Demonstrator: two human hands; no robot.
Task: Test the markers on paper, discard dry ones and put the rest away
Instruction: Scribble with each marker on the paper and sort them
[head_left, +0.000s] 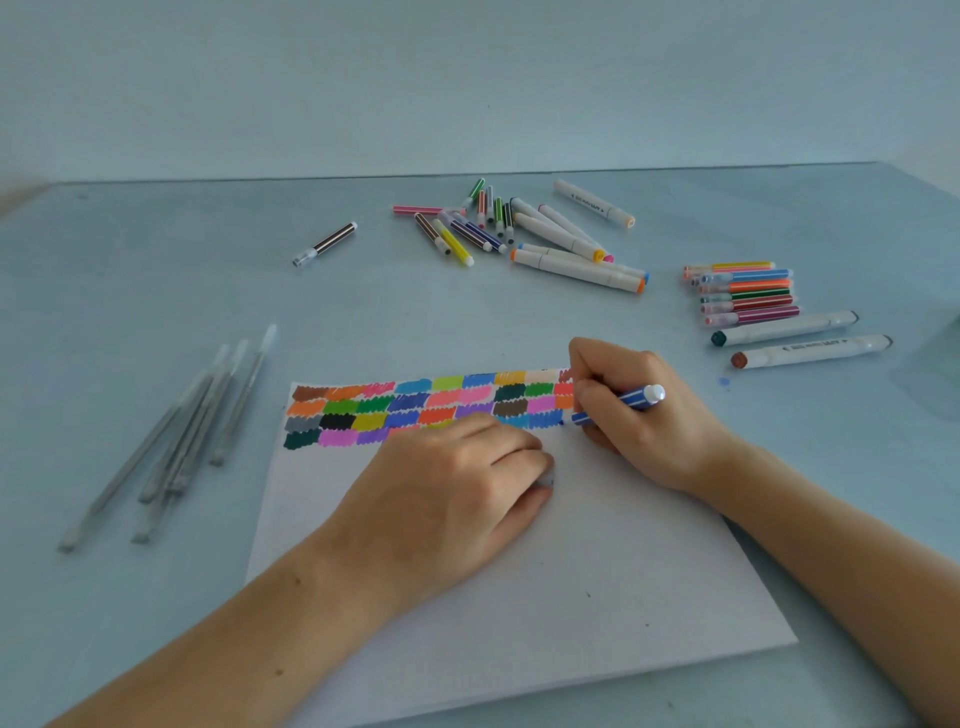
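Our left hand (457, 467) is pressing the smooth white paper (571, 571) at the table's (156, 312) near edge, fingers curled around a small cap, while our right hand (639, 415) is gripping the blue striped marker (623, 402) at the scribbled colour patches (415, 408).

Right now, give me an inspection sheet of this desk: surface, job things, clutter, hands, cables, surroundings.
Surface: pale blue table, small blue ink spot.
Job things: paper with rows of colour swatches; loose marker pile at the back; tidy marker row on the right.
Clutter: grey sticks on the left; lone brown marker.
Hands: right hand grips blue marker, tip on paper; left hand rests on paper, holding a pale cap.
Cables: nothing seen.
Surroundings: plain wall.
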